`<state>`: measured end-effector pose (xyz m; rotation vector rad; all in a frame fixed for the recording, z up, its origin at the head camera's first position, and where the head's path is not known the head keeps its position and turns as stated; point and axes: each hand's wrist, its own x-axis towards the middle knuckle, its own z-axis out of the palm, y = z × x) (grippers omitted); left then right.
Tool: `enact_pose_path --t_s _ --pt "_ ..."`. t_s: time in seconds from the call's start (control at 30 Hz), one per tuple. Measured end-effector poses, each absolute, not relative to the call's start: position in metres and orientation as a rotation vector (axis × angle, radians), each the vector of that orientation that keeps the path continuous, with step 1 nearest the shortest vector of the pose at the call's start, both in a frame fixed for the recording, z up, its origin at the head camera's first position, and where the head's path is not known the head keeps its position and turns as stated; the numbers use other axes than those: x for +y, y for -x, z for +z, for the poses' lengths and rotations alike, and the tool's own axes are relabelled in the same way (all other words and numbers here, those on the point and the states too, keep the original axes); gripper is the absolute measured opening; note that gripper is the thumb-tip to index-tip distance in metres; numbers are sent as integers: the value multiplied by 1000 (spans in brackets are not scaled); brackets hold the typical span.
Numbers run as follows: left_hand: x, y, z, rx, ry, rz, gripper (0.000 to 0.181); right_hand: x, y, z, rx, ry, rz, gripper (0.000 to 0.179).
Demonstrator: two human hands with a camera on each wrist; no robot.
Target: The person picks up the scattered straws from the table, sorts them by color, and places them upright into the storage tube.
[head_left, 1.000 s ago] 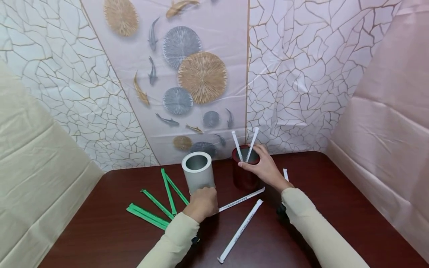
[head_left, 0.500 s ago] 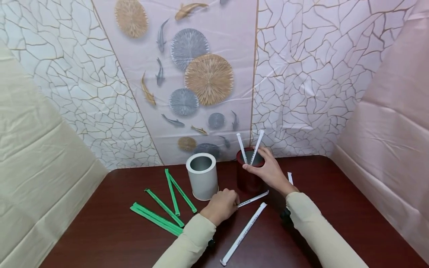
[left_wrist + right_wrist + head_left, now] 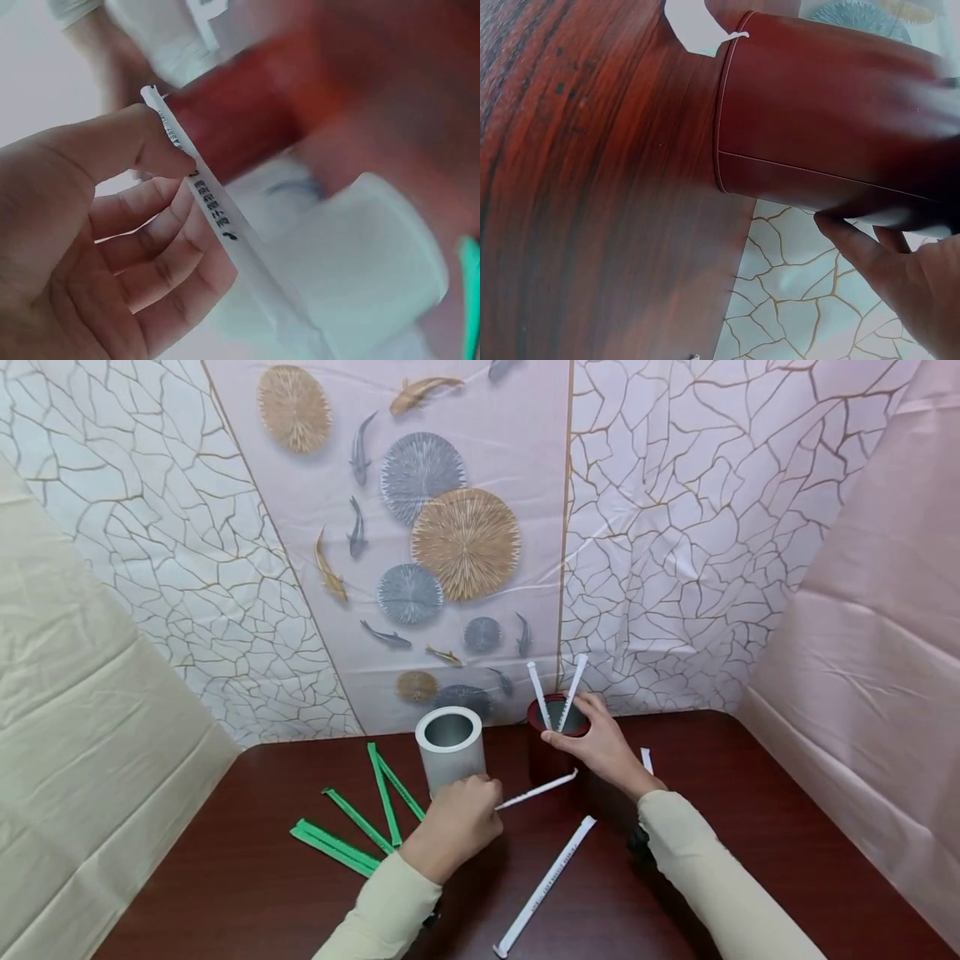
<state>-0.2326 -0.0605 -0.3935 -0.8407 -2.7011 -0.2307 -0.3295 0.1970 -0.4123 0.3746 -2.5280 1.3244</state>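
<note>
Thin green flat sticks are lying to the left on the dark reddish-brown wooden table, the left sleeve covering some ends. The left hand is pinching a slim white printed stick between pale and red cups, while the right hand is gripping the dark red cylindrical cup, where two white sticks are leaning. Another white stick is lying in front. Since half a second ago, the left hand has been shifting leftward — now blocking the base of the pale grey-white cylindrical cup. The left-wrist view is blurring at upper right.

Smooth, low-sheen dark-red leather-look cylinder at one o'clock on a reddish-brown wood-grained table (satiny, creased cream cloth at nine)
</note>
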Motion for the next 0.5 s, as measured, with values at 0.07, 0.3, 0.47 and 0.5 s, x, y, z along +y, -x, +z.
enact_pose_path --t_s 0.07,0.3,0.47,0.5 --pt "-69 226 -379 -2643 820 -281 18 197 330 -412 -2526 -379 1320 95" --pt "-79 220 -322 -2375 843 -817 11 198 330 -412 -2511 -401 1335 94" --pt "-68 239 -292 -2035 912 -1066 8 197 329 -413 -2511 -386 1335 95" --pt "-64 243 -287 -1989 904 -1111 8 196 329 -414 -2511 -387 1331 95"
